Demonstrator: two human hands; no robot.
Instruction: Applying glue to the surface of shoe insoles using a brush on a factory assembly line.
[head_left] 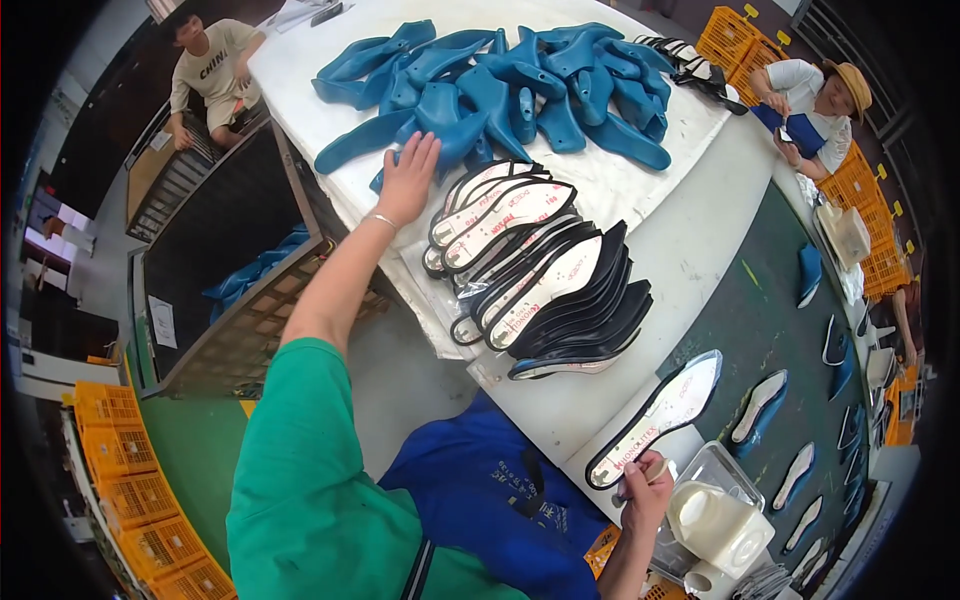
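My left hand (410, 178) lies on a blue plastic shoe last (440, 125) at the near left of the heap, its fingers stretched out over the surface. Low on the right, my right hand (648, 492) is closed around the heel end of a black shoe upper (660, 412); the white insole with red print faces up and the toe points away to the upper right. What the fingertips press underneath is partly hidden. Between my hands, stacked black shoe uppers (548, 285) with white insoles lie in a row on the white-covered table (690, 140).
A dark green conveyor belt (740, 335) on the right carries several lasted shoes (760, 405). Beside my right hand stand a cream container (720, 525) and a clear tray (735, 470). A wooden-sided bin (240, 300) with blue lasts is at left. Two people sit across the table, near orange crates (868, 205).
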